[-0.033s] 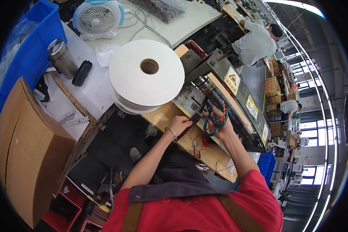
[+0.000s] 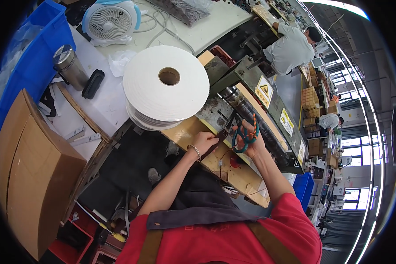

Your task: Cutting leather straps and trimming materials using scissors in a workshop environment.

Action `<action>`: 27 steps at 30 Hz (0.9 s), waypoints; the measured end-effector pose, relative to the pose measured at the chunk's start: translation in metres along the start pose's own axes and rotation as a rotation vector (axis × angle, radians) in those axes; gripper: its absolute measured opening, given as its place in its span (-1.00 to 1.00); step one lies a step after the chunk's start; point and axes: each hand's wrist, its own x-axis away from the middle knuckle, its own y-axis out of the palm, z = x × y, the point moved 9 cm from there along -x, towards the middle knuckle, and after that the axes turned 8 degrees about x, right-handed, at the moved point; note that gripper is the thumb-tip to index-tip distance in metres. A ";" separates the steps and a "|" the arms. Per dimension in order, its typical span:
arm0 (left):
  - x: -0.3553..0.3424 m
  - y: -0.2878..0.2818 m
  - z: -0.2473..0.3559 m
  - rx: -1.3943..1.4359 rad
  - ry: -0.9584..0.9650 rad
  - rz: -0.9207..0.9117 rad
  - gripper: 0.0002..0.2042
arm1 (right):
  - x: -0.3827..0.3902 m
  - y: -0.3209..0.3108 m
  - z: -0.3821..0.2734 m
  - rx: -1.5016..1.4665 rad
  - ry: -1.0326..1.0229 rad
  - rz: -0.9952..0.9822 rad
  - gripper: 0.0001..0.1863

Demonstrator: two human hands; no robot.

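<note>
My left hand is closed, its fingers pinching a dark brown strip at the front edge of the machine. To its right, my right hand grips a pair of scissors by green handles, and an orange cord is tied to them. The blades point away from me toward the strip; their tips are hard to make out against the dark metal. Just beyond both hands lies the machine's dark steel roller. A large white roll on a cardboard core stands left of the machine.
Warning labels mark the machine's green frame. A wooden board runs along its front. On the left are a steel flask, a black case, a fan, a blue bin and a cardboard box. Co-workers stand farther right.
The scissors and the fingers of my right hand have shifted very slightly. My left hand and the strip look unmoved.
</note>
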 end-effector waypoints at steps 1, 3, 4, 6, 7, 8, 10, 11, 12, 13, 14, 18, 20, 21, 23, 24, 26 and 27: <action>0.001 0.001 0.000 -0.007 -0.022 0.003 -0.81 | -0.004 -0.004 -0.005 0.009 -0.049 0.052 -0.78; 0.000 0.004 0.001 -0.017 -0.048 0.001 -0.81 | -0.003 -0.005 -0.012 0.066 -0.122 0.076 -0.77; 0.000 0.004 0.002 -0.001 -0.044 0.013 -0.81 | 0.001 -0.004 -0.010 0.064 -0.117 0.076 -0.77; 0.000 0.003 -0.001 0.014 -0.045 0.025 -0.80 | 0.012 -0.002 -0.003 0.032 -0.098 0.080 -0.76; -0.001 0.002 -0.001 0.021 -0.032 0.036 -0.80 | 0.020 0.006 -0.003 0.079 -0.079 0.050 -0.74; -0.001 0.001 -0.001 0.029 -0.019 0.048 -0.80 | 0.022 0.005 -0.002 0.076 -0.077 0.053 -0.74; -0.002 0.002 -0.001 0.021 -0.014 0.048 -0.80 | 0.024 0.006 0.004 0.057 0.000 -0.010 -0.75; -0.002 0.002 -0.001 0.014 -0.005 0.050 -0.80 | 0.024 0.005 0.003 0.054 0.001 -0.006 -0.75; -0.003 0.002 -0.003 0.015 -0.008 0.047 -0.80 | 0.023 0.005 0.002 0.040 0.007 0.007 -0.76; -0.003 0.003 -0.004 0.029 -0.007 0.037 -0.81 | 0.021 0.004 0.001 0.026 0.013 0.020 -0.76; -0.004 0.003 -0.006 0.043 -0.007 0.027 -0.81 | 0.021 0.005 -0.001 0.025 0.015 0.021 -0.76; 0.000 0.002 -0.010 0.119 -0.004 -0.032 -0.81 | 0.018 0.007 -0.003 -0.019 0.048 0.062 -0.76; 0.002 0.002 -0.013 0.084 -0.055 -0.063 -0.81 | 0.015 0.007 -0.004 -0.017 0.042 0.085 -0.76; 0.003 0.003 -0.012 0.083 -0.057 -0.065 -0.81 | 0.013 0.005 -0.005 -0.011 0.023 0.102 -0.75; 0.005 0.004 -0.006 0.127 -0.056 -0.034 -0.81 | 0.011 0.003 -0.006 -0.004 0.007 0.118 -0.74; 0.004 0.005 -0.007 0.127 -0.059 -0.034 -0.81 | 0.010 0.003 -0.008 0.016 0.000 0.110 -0.72; 0.001 0.007 -0.009 0.182 -0.074 -0.008 -0.80 | 0.008 0.003 -0.009 0.036 -0.007 0.105 -0.70; 0.001 0.009 -0.010 0.183 -0.075 -0.009 -0.80 | 0.007 0.002 -0.009 0.045 -0.004 0.106 -0.68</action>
